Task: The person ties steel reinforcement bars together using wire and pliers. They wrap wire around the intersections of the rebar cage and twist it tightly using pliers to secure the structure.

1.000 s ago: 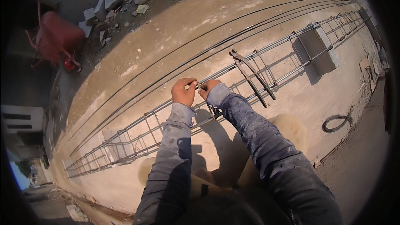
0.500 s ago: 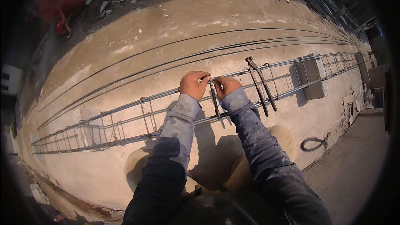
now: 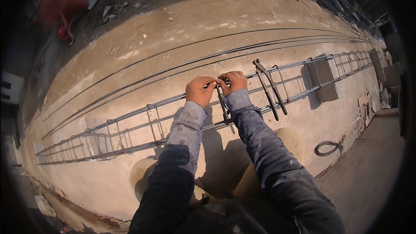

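Reinforcement cage [image 3: 169,100], lying lengthwise in front of the person, with both hands at a dark stirrup [image 3: 222,104] near its middle. Left hand [image 3: 199,91]: thumb and forefinger pressed together at the upper bars. Right hand [image 3: 233,82]: fingers likewise pressed together, just beside the left fingertips; anything pinched is too small to identify. End-cutting pincers [image 3: 268,87] lie across the cage to the right. A grey block [image 3: 330,80] stands farther right; coiled wire [image 3: 323,154] lies on the ground below.
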The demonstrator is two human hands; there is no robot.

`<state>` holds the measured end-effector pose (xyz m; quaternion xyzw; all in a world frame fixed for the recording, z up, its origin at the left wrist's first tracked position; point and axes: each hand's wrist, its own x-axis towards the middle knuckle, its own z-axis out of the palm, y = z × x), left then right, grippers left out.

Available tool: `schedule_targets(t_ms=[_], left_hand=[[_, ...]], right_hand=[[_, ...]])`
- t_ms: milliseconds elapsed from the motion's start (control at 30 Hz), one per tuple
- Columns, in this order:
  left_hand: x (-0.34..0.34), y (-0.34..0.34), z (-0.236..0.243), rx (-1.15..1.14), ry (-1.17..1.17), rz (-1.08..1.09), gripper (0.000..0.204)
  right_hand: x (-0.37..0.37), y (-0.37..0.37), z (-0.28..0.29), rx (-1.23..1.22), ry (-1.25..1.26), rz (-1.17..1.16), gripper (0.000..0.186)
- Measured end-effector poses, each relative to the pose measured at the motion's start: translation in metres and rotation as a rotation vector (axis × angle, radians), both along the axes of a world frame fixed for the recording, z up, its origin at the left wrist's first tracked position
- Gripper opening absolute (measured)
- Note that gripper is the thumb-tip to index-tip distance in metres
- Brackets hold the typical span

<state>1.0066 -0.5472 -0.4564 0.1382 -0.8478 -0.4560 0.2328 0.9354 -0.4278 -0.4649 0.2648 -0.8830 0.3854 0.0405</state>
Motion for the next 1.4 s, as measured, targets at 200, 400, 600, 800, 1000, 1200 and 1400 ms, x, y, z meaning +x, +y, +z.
schedule_targets(t_ms=[200,400,600,800,1000,1200,1400], left_hand=[[0.000,0.001,-0.002,-0.059,0.059,-0.044,0.010],[0.000,-0.006,0.001,0.085,0.074,0.012,0.012],[-0.008,-0.016,0.004,0.016,-0.135,-0.092,0.013],[-0.014,-0.019,-0.008,0.076,-0.218,-0.068,0.015],[-0.015,-0.027,-0.005,0.086,-0.295,-0.082,0.016],[0.000,-0.008,0.001,-0.094,-0.074,-0.018,0.009],[0.013,0.003,0.007,-0.360,0.117,-0.053,0.008]], right_hand=[[0.004,0.002,-0.008,-0.104,-0.142,-0.002,0.013],[0.003,0.004,0.001,-0.052,-0.191,0.081,0.018],[-0.002,-0.001,0.000,-0.044,-0.276,0.042,0.020],[-0.002,-0.005,-0.003,-0.171,-0.264,0.015,0.017],[-0.008,-0.002,-0.009,-0.232,-0.319,0.035,0.012],[-0.016,-0.001,-0.010,-0.141,-0.395,-0.003,0.015],[-0.007,-0.004,0.003,-0.117,-0.276,-0.066,0.014]])
